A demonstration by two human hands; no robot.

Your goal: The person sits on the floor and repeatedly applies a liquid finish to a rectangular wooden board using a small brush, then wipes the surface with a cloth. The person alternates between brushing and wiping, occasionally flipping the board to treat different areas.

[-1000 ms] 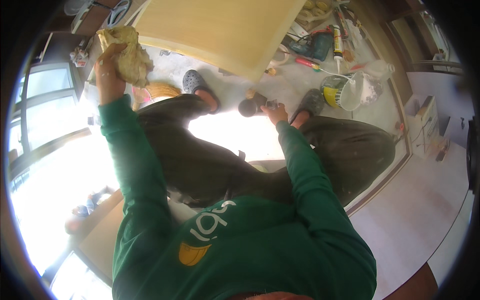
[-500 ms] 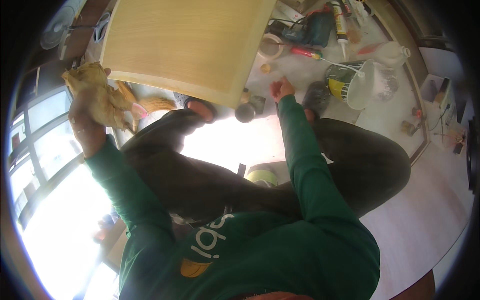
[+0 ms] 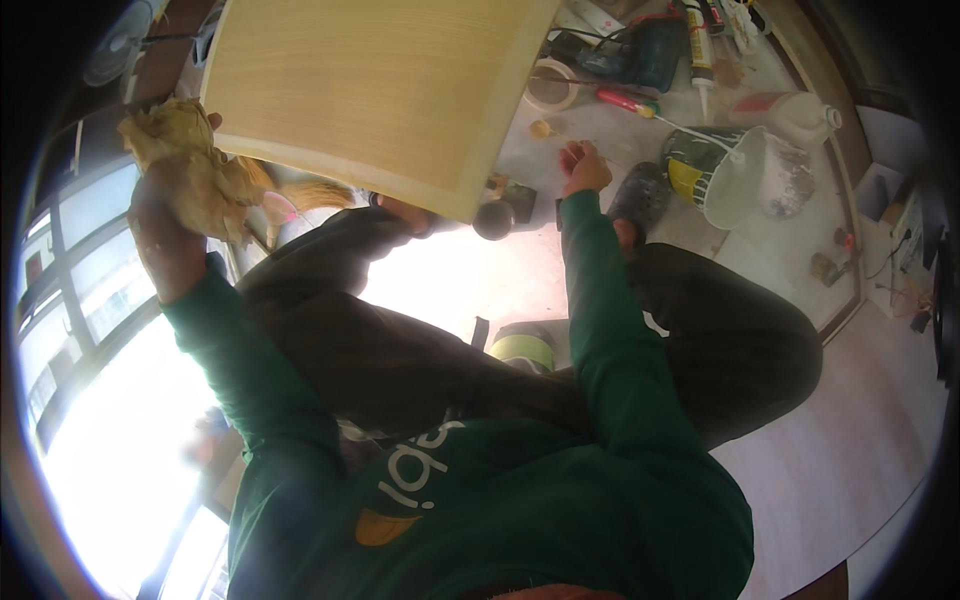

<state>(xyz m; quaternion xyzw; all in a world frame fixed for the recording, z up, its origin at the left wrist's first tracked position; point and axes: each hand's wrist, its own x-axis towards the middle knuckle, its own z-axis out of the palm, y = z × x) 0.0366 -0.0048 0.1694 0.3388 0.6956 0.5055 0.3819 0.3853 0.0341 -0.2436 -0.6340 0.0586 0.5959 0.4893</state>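
Tan and crumpled, a rag (image 3: 178, 140) sits at ten o'clock in the view, gripped in the left hand (image 3: 168, 225); most of the fingers are hidden by its folds, with one fingertip showing past its far edge. Just at its three o'clock side is the left edge of a pale wood-grain panel (image 3: 370, 90), which fills eleven o'clock; whether rag and panel touch, I cannot tell.

At one o'clock the right hand (image 3: 583, 168) hangs above the floor (image 3: 765, 245), its fingers curled loosely toward the palm; whether they pinch something small, I cannot tell. Past it, between twelve and one, a roll of tape (image 3: 538, 92) lies flat. Farther out at one o'clock are a red-handled tool (image 3: 622, 99), a teal power tool (image 3: 657, 58) and a sealant tube (image 3: 698, 55) with its nozzle toward the person.

At two o'clock a bucket (image 3: 690, 180) with a yellow patch lies tilted, its mouth whitened, near a white bottle (image 3: 790, 115) lying on its side. A dark clog (image 3: 642, 195) is beside the bucket. Near twelve o'clock, just off the panel's near corner, stands a dark round container (image 3: 493, 221).
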